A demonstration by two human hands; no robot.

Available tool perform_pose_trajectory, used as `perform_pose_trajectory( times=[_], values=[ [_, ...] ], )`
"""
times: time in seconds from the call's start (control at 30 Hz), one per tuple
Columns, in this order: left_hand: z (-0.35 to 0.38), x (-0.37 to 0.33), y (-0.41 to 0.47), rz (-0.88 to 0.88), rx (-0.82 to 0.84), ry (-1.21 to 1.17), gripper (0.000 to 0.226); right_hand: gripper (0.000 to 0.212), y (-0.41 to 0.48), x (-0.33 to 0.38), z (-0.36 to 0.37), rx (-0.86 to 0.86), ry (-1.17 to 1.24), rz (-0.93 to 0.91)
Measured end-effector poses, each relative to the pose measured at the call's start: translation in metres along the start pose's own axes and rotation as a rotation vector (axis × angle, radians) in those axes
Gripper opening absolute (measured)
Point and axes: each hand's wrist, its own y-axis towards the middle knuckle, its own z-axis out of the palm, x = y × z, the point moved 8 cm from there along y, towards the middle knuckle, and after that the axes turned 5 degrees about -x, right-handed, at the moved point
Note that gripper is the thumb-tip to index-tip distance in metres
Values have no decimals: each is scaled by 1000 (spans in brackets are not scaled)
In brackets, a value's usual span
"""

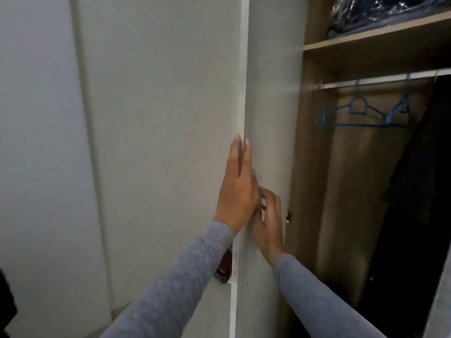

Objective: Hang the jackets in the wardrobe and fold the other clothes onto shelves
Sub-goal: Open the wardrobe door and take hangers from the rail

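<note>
Both hands work the wardrobe door [268,93]: the left hand [238,189] lies flat and open on its edge, the right hand [268,223] loosely spread behind it, gripping nothing. No jacket shows; blue hangers [358,113] wait on the rail [380,80]. Next, I judge, comes swinging the door wide.

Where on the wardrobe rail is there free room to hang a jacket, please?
The rail is bare left of the two blue hangers, up to the side panel. Right of them dark clothes crowd it. The shelf above holds bagged items.

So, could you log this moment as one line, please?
left hand flat on door edge | right hand behind door | hangers empty
</note>
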Motion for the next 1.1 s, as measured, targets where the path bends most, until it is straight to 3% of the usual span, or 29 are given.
perform_pose_trajectory(
  times=[0.2,0.37,0.6,0.83,1.1],
  values=[
    [2,37,19,189,30,591,57,52,39,25,36,73,-91,-230],
    [2,66,39,240,69,856,57,54,72,32,64,147,-154,-318],
    [0,122,65,227,43,904,55,54,127,39,104,87,-284,-536],
    [8,180,75,243,2,912,53,53,154,5,146,79,-462,-638],
    [15,194,77,302,-74,919,54,54,162,-9,158,-51,-520,-707]
  ],
)
